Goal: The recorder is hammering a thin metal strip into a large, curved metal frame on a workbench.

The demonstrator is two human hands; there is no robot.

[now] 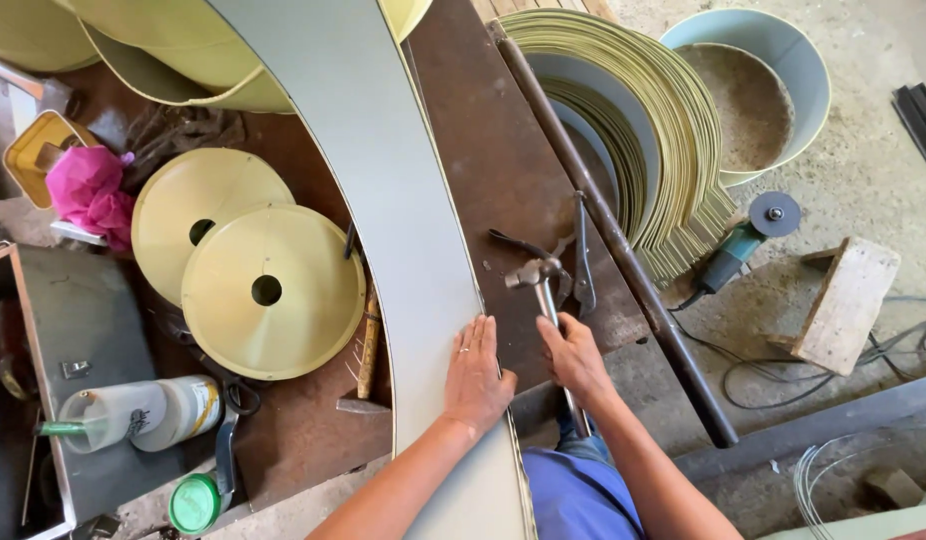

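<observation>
1. While L hand lies flat, fingers spread, on the curved grey sheet, it pins the sheet's edge to the rusty bench, grasping nothing
2. R hand is clenched round a hammer handle; head sits just beyond the fingers, near the sheet edge
3. Two yellow discs lie left of sheet; grinder on floor at right
</observation>
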